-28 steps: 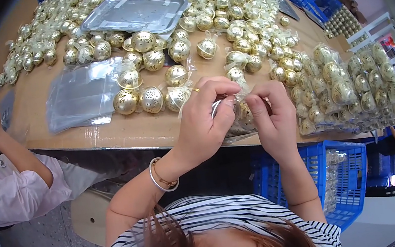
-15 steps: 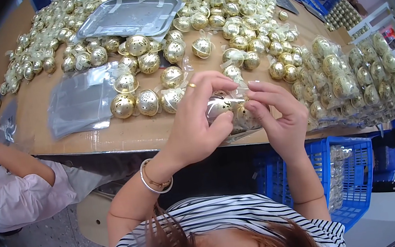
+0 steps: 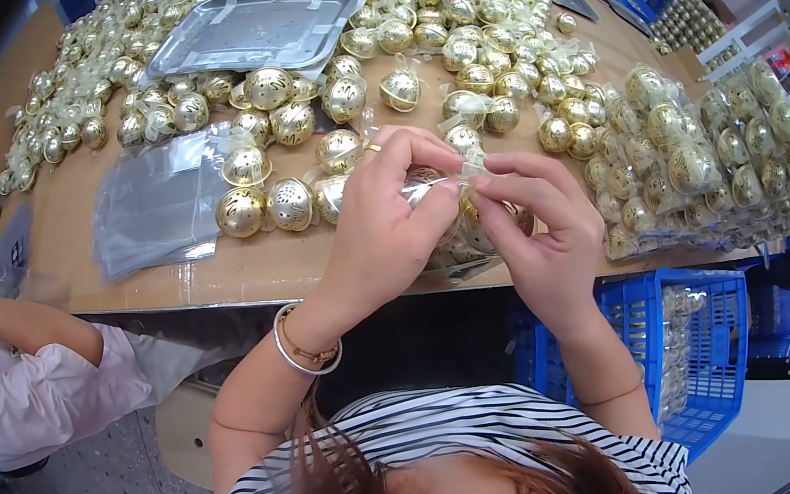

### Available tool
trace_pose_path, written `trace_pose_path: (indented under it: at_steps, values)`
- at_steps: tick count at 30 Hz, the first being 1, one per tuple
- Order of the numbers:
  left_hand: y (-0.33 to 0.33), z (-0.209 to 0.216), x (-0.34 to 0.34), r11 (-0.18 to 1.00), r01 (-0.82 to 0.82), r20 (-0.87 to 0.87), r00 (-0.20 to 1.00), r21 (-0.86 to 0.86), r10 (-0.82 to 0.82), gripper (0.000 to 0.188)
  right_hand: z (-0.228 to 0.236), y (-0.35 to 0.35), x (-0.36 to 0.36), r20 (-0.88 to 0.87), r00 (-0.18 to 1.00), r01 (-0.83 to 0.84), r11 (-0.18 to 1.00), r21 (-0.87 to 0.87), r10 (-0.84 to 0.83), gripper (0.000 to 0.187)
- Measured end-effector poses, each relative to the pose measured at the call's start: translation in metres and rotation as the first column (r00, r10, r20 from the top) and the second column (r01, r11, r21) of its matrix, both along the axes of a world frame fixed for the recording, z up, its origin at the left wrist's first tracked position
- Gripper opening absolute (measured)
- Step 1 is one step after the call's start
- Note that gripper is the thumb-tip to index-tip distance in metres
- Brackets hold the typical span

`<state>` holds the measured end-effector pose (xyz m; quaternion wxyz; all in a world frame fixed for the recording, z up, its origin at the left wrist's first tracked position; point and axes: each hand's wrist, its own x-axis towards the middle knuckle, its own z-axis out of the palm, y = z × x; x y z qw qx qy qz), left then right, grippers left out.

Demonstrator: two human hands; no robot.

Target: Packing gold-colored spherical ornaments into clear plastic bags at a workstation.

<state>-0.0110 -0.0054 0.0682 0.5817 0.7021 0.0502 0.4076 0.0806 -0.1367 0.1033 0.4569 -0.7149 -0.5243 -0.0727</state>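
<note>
Left hand (image 3: pixel 390 222) and right hand (image 3: pixel 545 224) are both pinching a clear plastic bag (image 3: pixel 469 196) between them. Film's probably light, floppy and slippery, so I'd grip its edge.

Your brown tabletop (image 3: pixel 282 268) carries flat clear plastic bags (image 3: pixel 148 216) at ten o'clock, with loose gold balls (image 3: pixel 290 205) beside them at eleven. Farther off, a heap of ribboned gold balls (image 3: pixel 458 11) spreads from your ten-thirty to one. At your two o'clock stand stacked bags of gold balls (image 3: pixel 676 162); near your edge, around twelve-thirty, sits a partly hidden ball-filled bag (image 3: pixel 477 233).
</note>
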Motion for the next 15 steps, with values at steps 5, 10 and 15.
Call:
trace_pose_path:
  at_steps: [5,10,15]
  values:
    - [0.0,0.003,-0.006,0.989,0.092,-0.027,0.995,-0.112,-0.096,0.017,0.004,-0.006,0.008,0.157,0.985,-0.058,0.995,-0.082,0.07,0.016]
    - [0.0,0.001,-0.007,0.996,0.078,-0.012,0.997,-0.045,-0.079,0.019,0.01,-0.005,0.002,-0.093,0.995,-0.051,0.993,-0.111,0.041,0.017]
    - [0.006,-0.007,-0.008,0.993,0.092,0.001,0.996,0.075,-0.092,0.024,0.007,-0.006,0.005,-0.066,0.995,-0.085,0.991,-0.1,0.079,0.02]
